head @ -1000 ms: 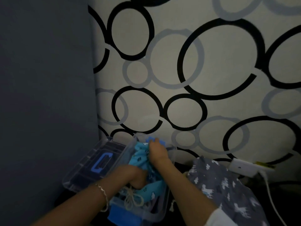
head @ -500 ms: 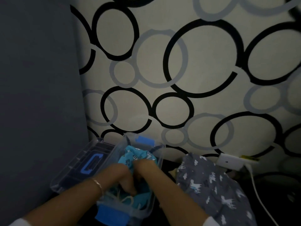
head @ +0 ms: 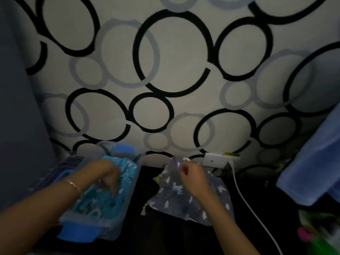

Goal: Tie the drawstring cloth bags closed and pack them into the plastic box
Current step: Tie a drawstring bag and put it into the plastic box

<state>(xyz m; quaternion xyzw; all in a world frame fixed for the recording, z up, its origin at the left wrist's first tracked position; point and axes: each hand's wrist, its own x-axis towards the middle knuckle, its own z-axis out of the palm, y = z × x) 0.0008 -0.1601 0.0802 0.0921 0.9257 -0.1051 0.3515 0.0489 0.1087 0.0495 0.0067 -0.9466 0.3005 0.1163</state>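
Grey printed cloth bag [head: 184, 205], lower centre, right of clear plastic box [head: 108, 230], top pinched by right hand [head: 193, 174]; left hand's [head: 104, 174] grip blurred, cannot tell.

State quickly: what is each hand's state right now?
Left hand: on the teal cloth bag in the plastic box; grip cannot be told.
Right hand: grips the grey cloth bag.

No legible text, number or brand anywhere in frame. On the white rectangular wall socket plate [head: 214, 160], a small yellow tag [head: 232, 154]: blurred, unreadable (dim, motion-smeared). The grey drawstring cloth bag [head: 174, 203] carries white figure prints only, no letters.
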